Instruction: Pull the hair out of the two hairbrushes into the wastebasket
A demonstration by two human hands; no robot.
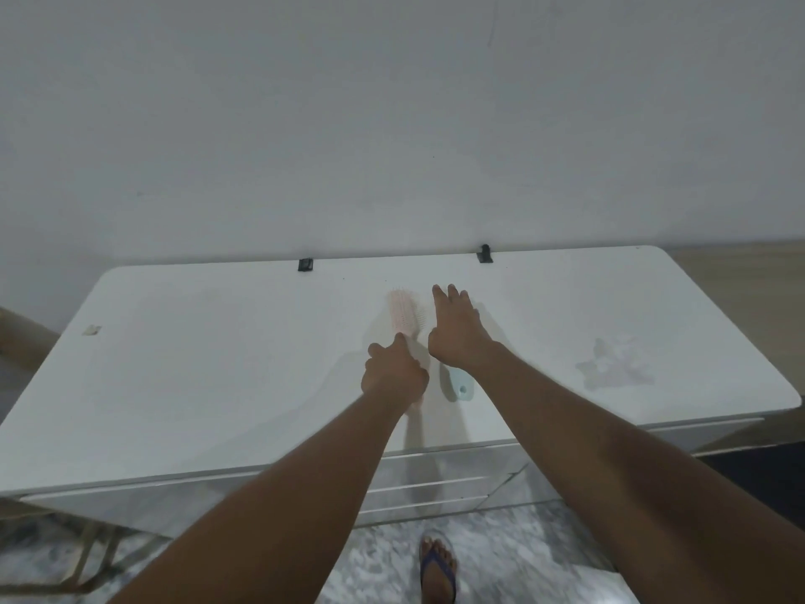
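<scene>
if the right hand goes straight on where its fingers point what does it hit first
Probably the wall behind the table: the right hand points across bare tabletop, left of the black clip and right of the pink brush. Its height is unclear.

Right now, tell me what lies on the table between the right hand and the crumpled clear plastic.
Nothing. In the head view, only bare white tabletop separates the right hand from the crumpled clear plastic.

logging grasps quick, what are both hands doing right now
Left hand: grips the pink hairbrush by its handle.
Right hand: open, fingers straight, over the blue hairbrush.
</scene>
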